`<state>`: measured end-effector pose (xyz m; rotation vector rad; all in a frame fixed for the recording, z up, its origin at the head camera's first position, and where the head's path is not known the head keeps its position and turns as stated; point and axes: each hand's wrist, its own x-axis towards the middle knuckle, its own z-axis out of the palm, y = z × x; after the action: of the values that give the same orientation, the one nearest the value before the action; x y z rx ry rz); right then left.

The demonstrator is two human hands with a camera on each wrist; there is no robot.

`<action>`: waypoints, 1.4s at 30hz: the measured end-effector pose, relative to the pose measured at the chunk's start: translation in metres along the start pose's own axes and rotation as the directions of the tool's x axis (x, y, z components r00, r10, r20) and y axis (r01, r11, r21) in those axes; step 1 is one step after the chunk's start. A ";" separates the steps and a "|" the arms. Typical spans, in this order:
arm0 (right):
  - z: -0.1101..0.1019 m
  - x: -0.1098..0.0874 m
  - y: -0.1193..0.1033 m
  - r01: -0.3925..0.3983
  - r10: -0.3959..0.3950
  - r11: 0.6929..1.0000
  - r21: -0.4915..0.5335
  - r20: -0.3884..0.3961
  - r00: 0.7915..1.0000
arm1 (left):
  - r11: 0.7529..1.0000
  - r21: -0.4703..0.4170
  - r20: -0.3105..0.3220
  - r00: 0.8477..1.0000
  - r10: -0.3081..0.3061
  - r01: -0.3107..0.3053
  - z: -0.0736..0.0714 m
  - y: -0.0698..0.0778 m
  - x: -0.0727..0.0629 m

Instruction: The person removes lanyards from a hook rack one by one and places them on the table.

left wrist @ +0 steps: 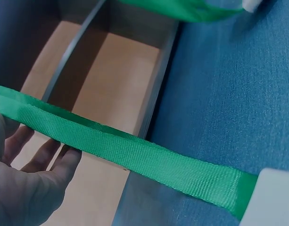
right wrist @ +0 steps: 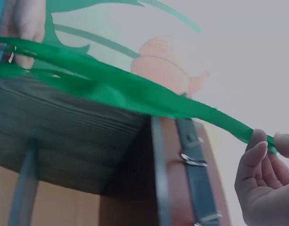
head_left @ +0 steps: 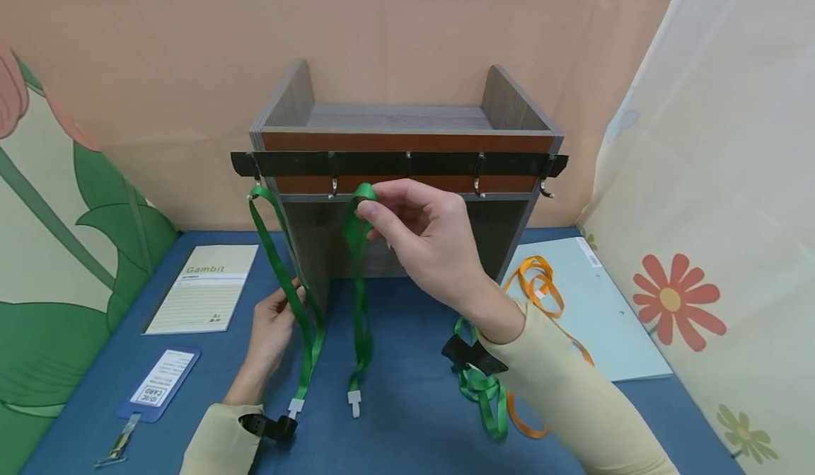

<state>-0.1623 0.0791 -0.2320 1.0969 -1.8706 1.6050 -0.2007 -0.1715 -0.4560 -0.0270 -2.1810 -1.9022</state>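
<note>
right hand [head_left: 426, 238] pinches a green strap [head_left: 360, 284] between thumb and finger, just below the black rail [head_left: 407, 163]! at its eight o'clock, left hand [head_left: 272, 328], fingers loosely bent behind the hung strap [head_left: 280, 272].

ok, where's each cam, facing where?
Head: head-worn, facing forward and down at the shelf; left hand and right hand show.
Left wrist: on it, facing the shelf past a hanging green lanyard; left hand shows.
Right wrist: on it, facing the hook rail past a held green lanyard; both hands show.
Head and right wrist share the hook rail.
</note>
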 end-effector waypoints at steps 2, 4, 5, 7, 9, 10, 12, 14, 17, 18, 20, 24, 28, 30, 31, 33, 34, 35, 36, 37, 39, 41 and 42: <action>-0.006 0.003 -0.005 0.015 -0.015 1.000 -0.001 -0.001 1.000 | 1.000 -0.007 0.000 1.000 0.001 -0.001 0.000 0.000 0.000; -0.012 0.005 -0.010 0.027 -0.027 1.000 -0.003 -0.008 1.000 | 1.000 -0.012 0.003 1.000 0.001 -0.001 -0.001 0.000 -0.001; -0.015 0.006 -0.012 0.031 -0.031 1.000 -0.004 -0.011 0.999 | 1.000 -0.014 0.004 1.000 0.000 0.000 -0.001 0.000 -0.001; -0.022 0.008 -0.016 0.037 -0.037 0.999 -0.012 -0.019 0.999 | 1.000 -0.013 0.005 1.000 -0.003 0.003 -0.001 0.000 -0.001; -0.028 0.010 -0.019 0.048 -0.048 0.999 -0.022 -0.026 0.999 | 1.000 -0.008 0.009 1.000 -0.008 0.008 -0.001 0.001 -0.001; -0.030 0.011 -0.021 0.052 -0.053 0.998 -0.027 -0.028 0.998 | 1.000 -0.005 0.011 1.000 -0.012 0.012 -0.001 0.001 -0.001; -0.035 0.013 -0.022 0.063 -0.064 0.997 -0.045 -0.034 0.997 | 1.000 -0.002 0.015 1.000 -0.019 0.019 -0.001 0.001 -0.001; -0.041 0.014 -0.023 0.069 -0.071 0.996 -0.059 -0.042 0.997 | 1.000 0.001 0.022 0.999 -0.024 0.024 -0.001 0.002 0.000; -0.047 0.017 -0.022 0.075 -0.079 0.994 -0.076 -0.053 0.995 | 1.000 -0.003 0.021 0.999 -0.026 0.026 -0.001 0.002 0.000; -0.049 0.019 -0.022 0.072 -0.077 0.994 -0.082 -0.060 0.995 | 1.000 -0.001 0.021 1.000 -0.023 0.023 -0.001 0.002 0.000; -0.053 0.021 -0.021 0.064 -0.071 0.993 -0.097 -0.073 0.995 | 1.000 0.001 0.020 1.000 -0.019 0.019 -0.001 0.001 0.000; -0.060 0.026 -0.019 0.028 -0.040 0.992 -0.122 -0.097 0.994 | 1.000 0.005 0.016 1.000 -0.015 0.015 -0.001 0.002 0.000; -0.066 0.030 -0.017 -0.007 -0.004 0.995 -0.099 -0.114 0.993 | 1.000 0.004 0.016 1.000 -0.016 0.016 -0.001 0.001 0.000; -0.069 0.030 -0.018 -0.022 0.011 0.996 -0.085 -0.122 0.992 | 1.000 0.004 0.016 1.000 -0.018 0.018 -0.001 0.001 0.000; -0.070 0.029 -0.019 -0.027 0.017 0.996 -0.082 -0.124 0.992 | 1.000 0.006 0.017 1.000 -0.021 0.020 -0.001 0.001 0.000; -0.071 0.026 -0.021 -0.035 0.025 0.997 -0.075 -0.127 0.992 | 1.000 0.008 0.019 1.000 -0.024 0.024 -0.001 0.001 0.000; -0.072 0.024 -0.023 -0.039 0.030 0.997 -0.072 -0.127 0.991 | 1.000 0.010 0.019 0.999 -0.025 0.025 -0.001 0.001 0.000; -0.073 0.022 -0.025 -0.041 0.032 0.997 -0.071 -0.122 0.992 | 1.000 0.011 0.019 0.999 -0.026 0.026 -0.001 0.001 0.000; -0.074 0.019 -0.027 -0.042 0.033 0.997 -0.072 -0.116 0.993 | 1.000 0.011 0.019 0.999 -0.027 0.027 -0.001 0.001 0.000; -0.075 0.015 -0.028 -0.040 0.032 0.997 -0.070 -0.108 0.994 | 1.000 0.012 0.018 0.999 -0.026 0.026 -0.001 0.001 0.000; -0.077 0.009 -0.032 -0.035 0.028 0.997 -0.075 -0.092 0.995 | 1.000 0.010 0.014 1.000 -0.024 0.024 -0.001 0.001 -0.001; -0.079 0.002 -0.034 -0.034 0.028 0.996 -0.078 -0.073 0.997 | 1.000 0.007 0.010 1.000 -0.024 0.024 -0.001 0.000 0.000; -0.080 -0.001 -0.035 -0.037 0.032 0.996 -0.078 -0.065 0.997 | 1.000 0.006 0.008 1.000 -0.024 0.024 -0.001 0.000 0.000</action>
<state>-0.1472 0.1553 -0.1930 0.9734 -1.9039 1.5528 -0.2001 -0.1724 -0.4558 -0.0072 -2.2017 -1.9113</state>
